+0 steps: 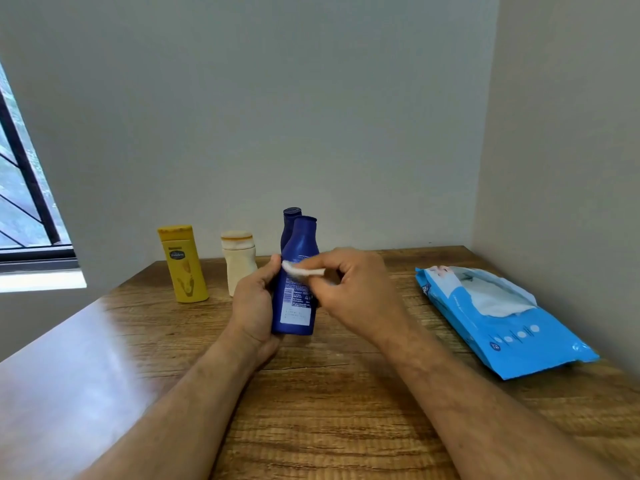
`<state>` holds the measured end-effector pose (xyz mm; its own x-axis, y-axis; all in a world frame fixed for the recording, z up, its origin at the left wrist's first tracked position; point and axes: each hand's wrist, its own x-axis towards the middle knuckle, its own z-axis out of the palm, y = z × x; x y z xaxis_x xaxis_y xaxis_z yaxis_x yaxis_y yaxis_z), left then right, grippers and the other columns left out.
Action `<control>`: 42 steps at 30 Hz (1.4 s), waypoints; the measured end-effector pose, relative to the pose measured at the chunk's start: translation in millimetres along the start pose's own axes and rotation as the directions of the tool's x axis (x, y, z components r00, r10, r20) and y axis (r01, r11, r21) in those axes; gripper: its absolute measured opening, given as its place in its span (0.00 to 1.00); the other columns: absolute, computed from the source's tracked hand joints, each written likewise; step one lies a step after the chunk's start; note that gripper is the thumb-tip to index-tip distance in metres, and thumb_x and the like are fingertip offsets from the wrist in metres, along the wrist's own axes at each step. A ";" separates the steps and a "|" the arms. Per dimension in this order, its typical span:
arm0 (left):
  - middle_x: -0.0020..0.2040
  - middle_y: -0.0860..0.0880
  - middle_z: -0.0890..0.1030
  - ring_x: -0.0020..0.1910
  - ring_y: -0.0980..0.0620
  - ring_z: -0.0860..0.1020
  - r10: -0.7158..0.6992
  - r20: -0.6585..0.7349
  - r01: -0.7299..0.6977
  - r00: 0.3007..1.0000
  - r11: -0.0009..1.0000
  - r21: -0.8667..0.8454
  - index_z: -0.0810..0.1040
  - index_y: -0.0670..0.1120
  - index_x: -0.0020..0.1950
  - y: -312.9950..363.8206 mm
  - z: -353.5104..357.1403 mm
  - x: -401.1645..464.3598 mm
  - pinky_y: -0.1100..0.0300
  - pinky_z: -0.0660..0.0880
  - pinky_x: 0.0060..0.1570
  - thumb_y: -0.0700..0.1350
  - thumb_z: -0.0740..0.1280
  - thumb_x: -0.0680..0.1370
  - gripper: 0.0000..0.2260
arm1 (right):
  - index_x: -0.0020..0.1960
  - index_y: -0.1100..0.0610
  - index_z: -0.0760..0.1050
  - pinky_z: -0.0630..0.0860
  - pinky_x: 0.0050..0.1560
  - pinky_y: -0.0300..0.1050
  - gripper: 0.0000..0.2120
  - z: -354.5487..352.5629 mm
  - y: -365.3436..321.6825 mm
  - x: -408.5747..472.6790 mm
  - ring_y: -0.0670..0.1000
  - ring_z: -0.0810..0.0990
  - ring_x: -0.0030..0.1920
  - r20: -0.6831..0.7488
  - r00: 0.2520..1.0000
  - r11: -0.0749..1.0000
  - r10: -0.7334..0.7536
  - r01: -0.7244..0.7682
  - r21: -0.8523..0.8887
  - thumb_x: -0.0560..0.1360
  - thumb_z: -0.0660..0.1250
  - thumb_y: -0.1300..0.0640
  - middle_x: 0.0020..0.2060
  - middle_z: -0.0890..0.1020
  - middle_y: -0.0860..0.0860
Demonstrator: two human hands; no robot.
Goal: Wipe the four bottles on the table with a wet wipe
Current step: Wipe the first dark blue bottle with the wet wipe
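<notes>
- My left hand (254, 306) is wrapped round the lower left side of a dark blue bottle (297, 282), thumb along its front edge, holding it upright with its printed back label facing me and its base just above the table (329, 410).
- My right hand (356, 289) pinches a folded white wet wipe (303, 270) between thumb and fingertips, fingers closed on it, and presses it against the bottle's middle, just above the label.
- A second dark blue bottle (290, 223) stands right behind the held one, mostly hidden by it.
- Further left stand a cream bottle (239, 263) and, left of that, a yellow bottle (183, 263), both upright near the wall.
- To my right lies a blue wipes pack (502, 327), its flap open and a white wipe showing in the opening.
- The table is wood-grained and sits in a corner of pale walls; a window (24, 188) with dark bars is at the left.
</notes>
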<state>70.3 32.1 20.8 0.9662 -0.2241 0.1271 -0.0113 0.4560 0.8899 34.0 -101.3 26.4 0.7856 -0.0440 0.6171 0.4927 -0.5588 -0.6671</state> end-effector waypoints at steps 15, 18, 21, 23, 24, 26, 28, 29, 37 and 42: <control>0.44 0.43 0.86 0.41 0.47 0.84 0.042 -0.085 -0.043 0.995 0.999 -0.007 0.80 0.43 0.55 0.1 -3.0 6.4 0.49 0.79 0.49 0.50 0.58 0.85 0.15 | 0.53 0.47 0.86 0.79 0.44 0.33 0.10 -1.9 -2.2 -0.5 0.42 0.81 0.45 0.054 0.998 0.999 -0.023 0.025 -0.041 0.76 0.72 0.59 0.48 0.83 0.45; 0.38 0.45 0.84 0.34 0.50 0.82 0.077 -0.069 -0.075 0.995 0.997 0.034 0.78 0.43 0.53 -1.8 -1.5 7.7 0.54 0.80 0.38 0.48 0.58 0.85 0.12 | 0.56 0.50 0.85 0.76 0.36 0.30 0.09 -5.0 -6.7 1.0 0.36 0.81 0.39 -0.065 0.996 0.982 0.062 -0.049 0.183 0.77 0.72 0.56 0.48 0.84 0.46; 0.35 0.47 0.84 0.31 0.52 0.82 0.090 -0.031 -0.087 0.995 0.993 0.085 0.78 0.43 0.52 -4.4 0.1 5.8 0.57 0.80 0.35 0.48 0.58 0.85 0.13 | 0.58 0.49 0.83 0.76 0.35 0.30 0.10 -8.2 -7.0 1.1 0.36 0.80 0.39 -0.104 0.993 0.986 0.054 -0.037 0.164 0.78 0.70 0.57 0.47 0.84 0.44; 0.35 0.47 0.84 0.33 0.52 0.82 0.094 -0.022 -0.092 0.995 0.992 0.090 0.79 0.44 0.52 -3.9 -0.4 3.8 0.56 0.79 0.36 0.48 0.58 0.85 0.13 | 0.56 0.49 0.85 0.75 0.36 0.30 0.11 -9.3 -6.2 0.5 0.37 0.80 0.38 -0.065 0.997 0.991 0.048 -0.039 0.126 0.77 0.71 0.60 0.47 0.84 0.45; 0.37 0.47 0.85 0.35 0.51 0.82 0.090 -0.021 -0.089 0.996 0.993 0.073 0.79 0.44 0.52 -3.0 -1.8 3.7 0.55 0.79 0.40 0.48 0.58 0.85 0.13 | 0.55 0.50 0.85 0.75 0.36 0.29 0.11 -9.2 -6.0 -0.3 0.37 0.80 0.38 -0.023 0.999 0.992 0.049 -0.046 0.120 0.76 0.72 0.62 0.46 0.84 0.45; 0.43 0.44 0.85 0.42 0.48 0.82 0.065 -0.019 -0.064 0.998 0.998 0.005 0.80 0.44 0.55 -1.9 -3.4 4.2 0.51 0.78 0.49 0.48 0.58 0.85 0.14 | 0.54 0.52 0.86 0.76 0.39 0.29 0.11 -7.6 -6.4 -2.6 0.37 0.81 0.41 0.075 0.996 0.992 0.042 -0.051 0.118 0.75 0.72 0.64 0.46 0.85 0.45; 0.46 0.43 0.85 0.44 0.47 0.82 0.029 -0.009 -0.030 1.000 0.998 -0.049 0.80 0.44 0.56 -0.5 -4.5 3.5 0.50 0.78 0.53 0.49 0.59 0.84 0.13 | 0.54 0.52 0.86 0.78 0.43 0.30 0.11 -5.0 -5.5 -2.9 0.38 0.82 0.46 0.107 0.994 0.994 0.029 -0.040 0.102 0.75 0.72 0.64 0.49 0.86 0.46; 0.47 0.42 0.85 0.44 0.47 0.82 0.023 0.010 -0.022 1.000 0.998 -0.063 0.80 0.43 0.57 -0.4 -4.6 3.2 0.50 0.77 0.52 0.48 0.61 0.82 0.12 | 0.54 0.51 0.86 0.78 0.44 0.30 0.11 -3.9 -4.7 -2.2 0.38 0.82 0.47 0.092 0.995 0.995 0.029 -0.038 0.090 0.76 0.72 0.62 0.49 0.86 0.46; 0.43 0.45 0.83 0.36 0.50 0.80 0.038 0.161 -0.030 0.986 0.998 -0.050 0.80 0.46 0.61 -4.8 -4.9 2.2 0.59 0.78 0.33 0.38 0.62 0.66 0.23 | 0.55 0.48 0.85 0.76 0.37 0.31 0.10 -8.2 -3.8 3.4 0.36 0.79 0.38 -0.030 0.989 0.966 0.142 -0.132 0.222 0.78 0.70 0.60 0.48 0.85 0.44; 0.54 0.40 0.84 0.48 0.43 0.83 0.026 0.095 -0.007 0.995 0.982 -0.190 0.77 0.43 0.67 1.5 -11.3 7.2 0.50 0.82 0.50 0.38 0.63 0.70 0.25 | 0.52 0.54 0.86 0.76 0.35 0.32 0.08 -6.9 -6.4 1.1 0.42 0.81 0.35 0.221 0.968 0.981 0.120 -0.150 0.123 0.75 0.73 0.61 0.39 0.84 0.44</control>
<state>80.2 40.9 18.0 0.9368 -0.2933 0.1909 0.0311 0.6131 0.7894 29.1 -103.5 34.2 0.9023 0.0728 0.4249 0.4115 -0.4394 -0.7985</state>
